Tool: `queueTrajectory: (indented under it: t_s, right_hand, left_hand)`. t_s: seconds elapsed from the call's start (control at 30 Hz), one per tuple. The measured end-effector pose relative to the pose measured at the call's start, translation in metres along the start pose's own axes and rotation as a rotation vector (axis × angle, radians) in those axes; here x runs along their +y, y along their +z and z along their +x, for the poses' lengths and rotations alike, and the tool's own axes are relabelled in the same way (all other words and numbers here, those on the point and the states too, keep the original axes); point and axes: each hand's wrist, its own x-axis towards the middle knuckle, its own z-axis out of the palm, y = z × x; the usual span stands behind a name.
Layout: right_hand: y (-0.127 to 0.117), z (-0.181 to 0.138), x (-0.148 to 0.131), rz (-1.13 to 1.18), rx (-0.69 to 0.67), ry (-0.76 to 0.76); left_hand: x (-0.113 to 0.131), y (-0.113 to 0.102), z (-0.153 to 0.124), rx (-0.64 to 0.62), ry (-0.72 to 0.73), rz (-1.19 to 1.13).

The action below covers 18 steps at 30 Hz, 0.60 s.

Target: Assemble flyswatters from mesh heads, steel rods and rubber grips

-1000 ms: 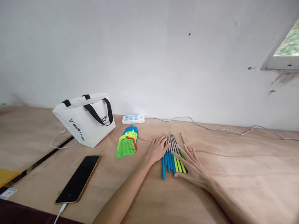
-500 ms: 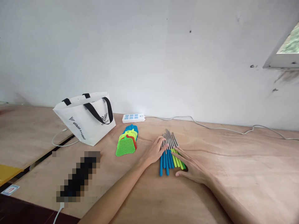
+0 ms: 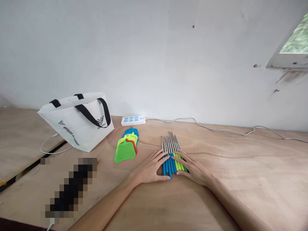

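A row of fly swatter handles lies side by side on the wooden table, with metal rods (image 3: 171, 142) pointing at the wall. Blue grips (image 3: 169, 166) make up the left of the row, yellow-green grips (image 3: 179, 166) the right, and a dark green one shows at the right edge. My left hand (image 3: 149, 168) rests against the blue side, fingers spread over the grips and thumb at their near ends. From the right, my right hand (image 3: 196, 168) lies with fingers apart across the green grips. Overlapping mesh swatter heads, green (image 3: 125, 151), red, yellow and blue, lie to the left.
A white tote bag (image 3: 79, 128) with black straps stands at the left. Behind the swatter heads is a white power strip (image 3: 133, 120), its cable (image 3: 211, 129) running right along the wall. A pixelated dark object (image 3: 72, 186) lies at the front left, with a white cord.
My left hand has moved from the metal rods down to the blue grips, its thumb now at their near ends. My right hand stays at the green side, and the view has shifted slightly.
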Motion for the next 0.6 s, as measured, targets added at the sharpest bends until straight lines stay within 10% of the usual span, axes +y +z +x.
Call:
queueTrajectory:
  t_s: [0.6]
  right_hand:
    - [0.005,0.003,-0.02,-0.128,0.14,-0.04]
  left_hand:
    - [-0.003,0.0,0.008,0.037,-0.02,-0.092]
